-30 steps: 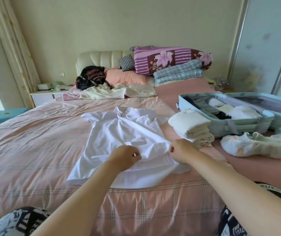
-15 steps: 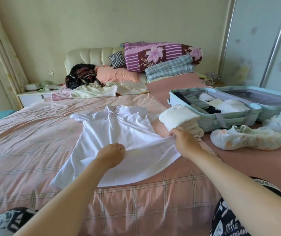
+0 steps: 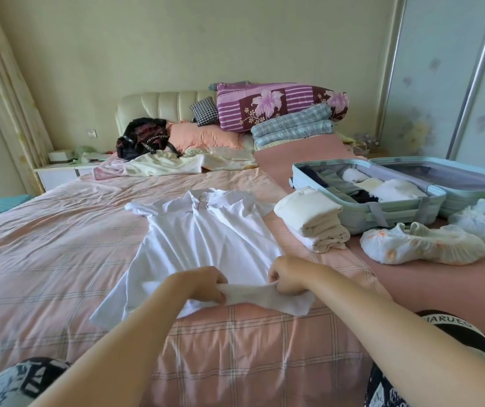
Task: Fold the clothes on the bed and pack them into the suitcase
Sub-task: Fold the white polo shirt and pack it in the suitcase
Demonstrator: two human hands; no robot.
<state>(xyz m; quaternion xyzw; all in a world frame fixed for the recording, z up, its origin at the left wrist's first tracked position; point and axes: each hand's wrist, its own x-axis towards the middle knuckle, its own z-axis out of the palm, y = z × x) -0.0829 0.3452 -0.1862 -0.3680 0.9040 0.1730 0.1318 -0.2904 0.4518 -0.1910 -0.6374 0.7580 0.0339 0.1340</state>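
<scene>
Both in on it: the left hand (image 3: 203,284) and right hand (image 3: 288,274) pinch the hem of the white polo shirt (image 3: 206,230), fingers clamped on cloth. The right hand has slid inward along the shirt, nearer the left.

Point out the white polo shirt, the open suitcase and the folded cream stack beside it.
white polo shirt (image 3: 206,230): head view, on its chest panel.
suitcase (image 3: 405,214): head view, on its near outer wall.
folded cream stack (image 3: 308,212): head view, on its top layer.
</scene>
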